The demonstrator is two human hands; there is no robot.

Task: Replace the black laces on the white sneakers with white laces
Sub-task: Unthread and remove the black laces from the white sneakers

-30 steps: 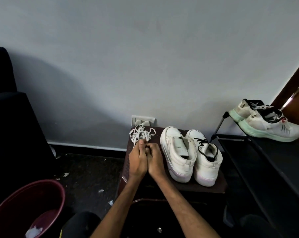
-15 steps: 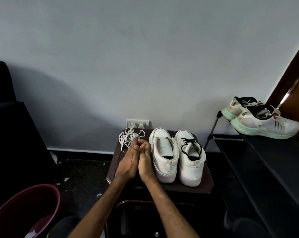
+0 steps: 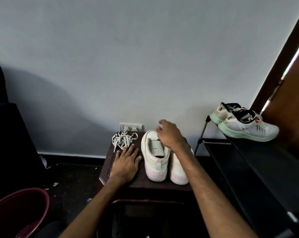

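Note:
Two white sneakers stand side by side on a small dark brown table, heels toward me. The left sneaker has no lace in it. My right forearm covers most of the right sneaker, so its black lace is hidden. A loose bundle of white laces lies at the table's far left. My left hand rests flat on the table just in front of the bundle, fingers spread. My right hand hovers over the sneakers' toe ends with its fingers curled loosely and nothing visible in them.
A wall socket sits just behind the table. To the right stands a black shoe rack with a white and green pair of trainers on top. A maroon bucket is at the lower left, a dark chair at the left.
My hands were pressed together by the white laces. They have parted: the left now lies flat on the table, the right has crossed over the sneakers. The view has moved closer.

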